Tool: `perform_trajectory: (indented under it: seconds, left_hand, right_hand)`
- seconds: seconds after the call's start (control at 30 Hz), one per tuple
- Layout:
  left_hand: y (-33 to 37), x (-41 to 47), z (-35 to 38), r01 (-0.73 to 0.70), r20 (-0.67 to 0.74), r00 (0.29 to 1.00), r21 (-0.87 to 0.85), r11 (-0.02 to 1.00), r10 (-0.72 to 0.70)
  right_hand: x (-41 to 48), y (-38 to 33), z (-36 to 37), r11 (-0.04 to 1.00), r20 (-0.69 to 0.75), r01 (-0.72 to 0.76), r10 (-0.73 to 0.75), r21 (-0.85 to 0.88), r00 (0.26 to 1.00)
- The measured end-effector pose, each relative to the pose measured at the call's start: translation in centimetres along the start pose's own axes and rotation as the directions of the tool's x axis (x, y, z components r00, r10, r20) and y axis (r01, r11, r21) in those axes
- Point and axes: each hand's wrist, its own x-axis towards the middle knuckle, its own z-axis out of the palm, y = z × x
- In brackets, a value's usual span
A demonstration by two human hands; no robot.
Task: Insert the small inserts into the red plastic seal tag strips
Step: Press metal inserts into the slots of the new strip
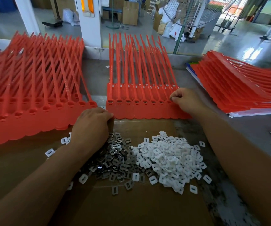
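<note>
A sheet of joined red seal tag strips (pixel 141 110) lies in front of me, its row of square sockets facing up and its tails pointing away. My right hand (pixel 186 101) pinches a small metal insert at the rightmost socket of that row. My left hand (pixel 92 126) rests with curled fingers on the top of a heap of grey metal inserts (pixel 116 162), at the sheet's near left corner; what its fingers hold is hidden. A heap of white plastic inserts (pixel 169 157) lies just right of the metal ones.
A big stack of red strips (pixel 33 88) fills the left of the table, another stack (pixel 239 88) lies on papers at the right. Brown cardboard (pixel 139 206) covers the near table. A fan and a white pillar stand beyond the far edge.
</note>
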Motion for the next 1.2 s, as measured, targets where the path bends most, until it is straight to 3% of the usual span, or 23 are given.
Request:
perform_trajectory:
  seconds: [0.53, 0.8, 1.2]
  left_hand:
    - [0.19, -0.01, 0.21, 0.013, 0.000, 1.000, -0.011, 1.000, -0.013]
    - [0.18, -0.09, 0.14, 0.011, 0.004, 1.000, -0.007, 1.000, -0.011]
    - [0.38, -0.07, 0.11, 0.016, 0.014, 1.000, -0.006, 1.000, -0.016]
  right_hand:
    - [0.12, 0.00, 0.49, 0.983, 0.065, 0.058, -0.047, -0.176, 0.997]
    - [-0.05, 0.21, 0.53, 1.000, -0.030, -0.014, 0.014, -0.015, 0.999]
    - [0.24, -0.10, 0.49, 0.991, -0.014, -0.093, 0.094, 0.101, 0.995]
